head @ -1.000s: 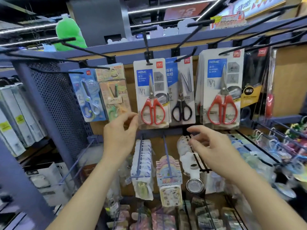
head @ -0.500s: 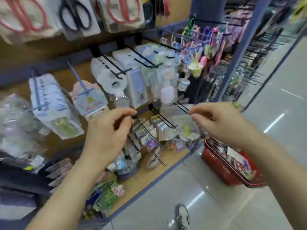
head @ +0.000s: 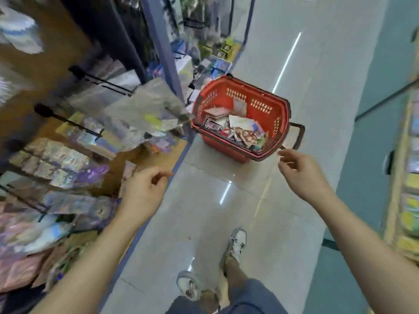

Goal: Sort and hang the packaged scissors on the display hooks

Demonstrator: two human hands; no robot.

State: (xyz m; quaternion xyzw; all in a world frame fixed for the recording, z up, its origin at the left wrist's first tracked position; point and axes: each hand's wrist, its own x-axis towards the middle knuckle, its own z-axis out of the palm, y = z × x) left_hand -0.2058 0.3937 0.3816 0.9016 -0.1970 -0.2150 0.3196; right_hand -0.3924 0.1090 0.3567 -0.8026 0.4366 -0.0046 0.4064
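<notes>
A red shopping basket (head: 260, 105) stands on the floor ahead, with several packaged items (head: 235, 126) piled inside; the blur keeps me from telling which are scissors. My right hand (head: 301, 173) hovers just below the basket's near rim, fingers loosely curled and empty. My left hand (head: 145, 189) is lower left, by the edge of the bottom shelf, fingers half curled with nothing in them. The hung scissors on the upper hooks are out of view.
The display rack (head: 156, 41) with black hooks (head: 99, 83) and blurred packets (head: 68, 159) fills the left side. Grey tiled aisle floor (head: 226, 211) runs down the middle, with my feet (head: 235, 243) on it. Another shelf (head: 408, 177) lines the right edge.
My view has swung down and right from the hung scissors to the floor and basket. Both hands have dropped from the hooks, the right one reaching near the basket.
</notes>
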